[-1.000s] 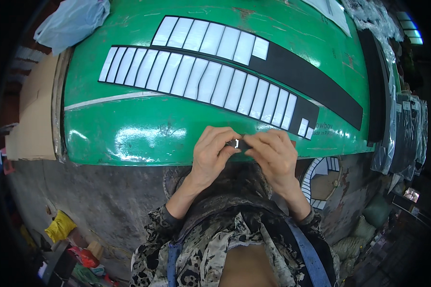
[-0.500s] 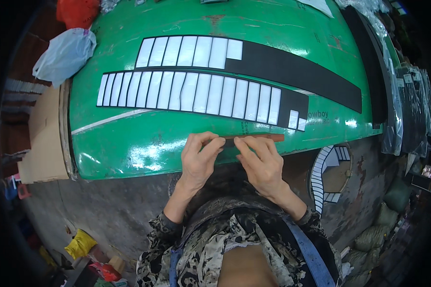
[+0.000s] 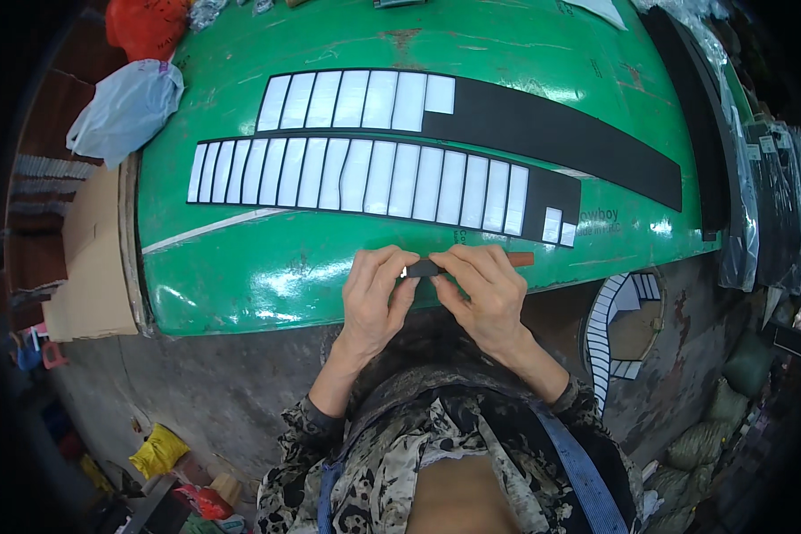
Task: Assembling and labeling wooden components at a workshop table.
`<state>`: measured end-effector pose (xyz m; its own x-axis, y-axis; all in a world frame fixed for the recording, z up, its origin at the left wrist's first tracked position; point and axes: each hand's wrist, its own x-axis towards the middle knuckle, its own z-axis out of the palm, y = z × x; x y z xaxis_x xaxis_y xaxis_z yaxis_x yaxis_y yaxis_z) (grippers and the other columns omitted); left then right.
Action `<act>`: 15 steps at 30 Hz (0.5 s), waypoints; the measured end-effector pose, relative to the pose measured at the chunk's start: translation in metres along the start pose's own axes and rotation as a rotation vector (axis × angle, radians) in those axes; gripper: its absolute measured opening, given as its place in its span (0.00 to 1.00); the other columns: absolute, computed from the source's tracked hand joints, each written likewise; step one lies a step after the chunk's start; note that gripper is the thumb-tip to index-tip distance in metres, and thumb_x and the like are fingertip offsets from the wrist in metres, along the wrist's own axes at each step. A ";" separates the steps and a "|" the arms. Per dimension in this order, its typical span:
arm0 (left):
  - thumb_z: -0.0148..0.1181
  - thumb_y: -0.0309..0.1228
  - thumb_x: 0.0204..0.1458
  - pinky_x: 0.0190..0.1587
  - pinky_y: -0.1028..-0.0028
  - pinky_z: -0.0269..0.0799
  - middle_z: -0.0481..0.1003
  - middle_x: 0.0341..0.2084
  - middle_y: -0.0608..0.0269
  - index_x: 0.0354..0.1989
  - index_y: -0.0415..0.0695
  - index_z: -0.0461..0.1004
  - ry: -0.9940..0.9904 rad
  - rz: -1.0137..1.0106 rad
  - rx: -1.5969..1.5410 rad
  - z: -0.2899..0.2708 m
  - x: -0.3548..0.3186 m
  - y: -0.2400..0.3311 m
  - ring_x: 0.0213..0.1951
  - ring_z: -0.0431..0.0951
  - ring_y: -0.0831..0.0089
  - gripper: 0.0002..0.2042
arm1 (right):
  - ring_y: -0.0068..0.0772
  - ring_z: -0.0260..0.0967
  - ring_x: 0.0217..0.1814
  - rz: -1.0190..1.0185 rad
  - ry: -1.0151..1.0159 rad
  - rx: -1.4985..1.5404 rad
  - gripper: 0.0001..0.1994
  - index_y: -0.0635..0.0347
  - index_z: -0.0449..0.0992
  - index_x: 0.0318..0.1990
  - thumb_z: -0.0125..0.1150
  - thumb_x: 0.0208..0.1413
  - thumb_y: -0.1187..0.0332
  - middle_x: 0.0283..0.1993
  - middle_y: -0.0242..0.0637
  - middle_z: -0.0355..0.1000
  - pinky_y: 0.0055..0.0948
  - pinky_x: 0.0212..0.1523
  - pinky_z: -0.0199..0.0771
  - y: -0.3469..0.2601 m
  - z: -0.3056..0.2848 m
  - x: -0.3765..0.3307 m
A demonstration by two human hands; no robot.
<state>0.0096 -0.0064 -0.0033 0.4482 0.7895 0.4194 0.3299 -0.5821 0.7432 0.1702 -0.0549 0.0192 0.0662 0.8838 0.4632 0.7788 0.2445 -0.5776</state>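
Observation:
Over the near edge of the green table [image 3: 231,285], both hands meet at a small dark piece [image 3: 422,269]. My left hand [image 3: 371,303] pinches its left end, where a bit of white shows. My right hand [image 3: 485,298] has its fingertips closed on the right end. A flat reddish-brown bar [image 3: 522,259] juts out from behind the right hand; its far part is hidden by the fingers. Beyond the hands lies a curved black strip [image 3: 552,187] with a row of white rectangles. Behind it rests a longer black strip [image 3: 561,129], white-patched only along its left part.
A whitish plastic bag [image 3: 125,111] and cardboard [image 3: 98,240] stand at the table's left. Dark strips [image 3: 690,116] line its right side. Below the right edge, a round container [image 3: 654,325] holds a curled white-patched strip. A yellow bag [image 3: 158,449] lies on the floor.
The fingers have shifted on the small dark piece, and more of it shows between them. Less of the brown bar is visible. The table's strips lie unmoved; the view has shifted slightly.

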 end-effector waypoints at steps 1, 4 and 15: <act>0.60 0.21 0.46 0.35 0.68 0.67 0.72 0.37 0.54 0.41 0.39 0.72 0.013 0.004 0.010 0.000 -0.001 0.001 0.34 0.70 0.60 0.12 | 0.34 0.68 0.32 -0.002 0.001 -0.002 0.18 0.59 0.78 0.39 0.68 0.34 0.76 0.38 0.33 0.73 0.29 0.30 0.71 0.000 0.000 -0.001; 0.62 0.19 0.39 0.31 0.69 0.68 0.72 0.36 0.57 0.39 0.43 0.75 0.031 0.074 0.099 0.001 -0.003 0.001 0.32 0.71 0.62 0.15 | 0.34 0.69 0.33 -0.006 -0.007 -0.022 0.20 0.58 0.78 0.42 0.66 0.34 0.77 0.42 0.34 0.73 0.29 0.31 0.72 -0.007 -0.004 0.000; 0.63 0.20 0.39 0.28 0.70 0.70 0.73 0.36 0.58 0.34 0.50 0.77 0.061 0.238 0.261 0.007 -0.004 -0.003 0.33 0.74 0.63 0.12 | 0.39 0.70 0.38 0.017 -0.137 0.055 0.21 0.60 0.75 0.47 0.62 0.40 0.78 0.46 0.38 0.71 0.30 0.38 0.74 -0.006 -0.020 -0.006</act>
<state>0.0127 -0.0088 -0.0110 0.4899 0.6312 0.6013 0.4267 -0.7751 0.4660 0.1775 -0.0703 0.0336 -0.0091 0.9332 0.3592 0.7425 0.2470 -0.6227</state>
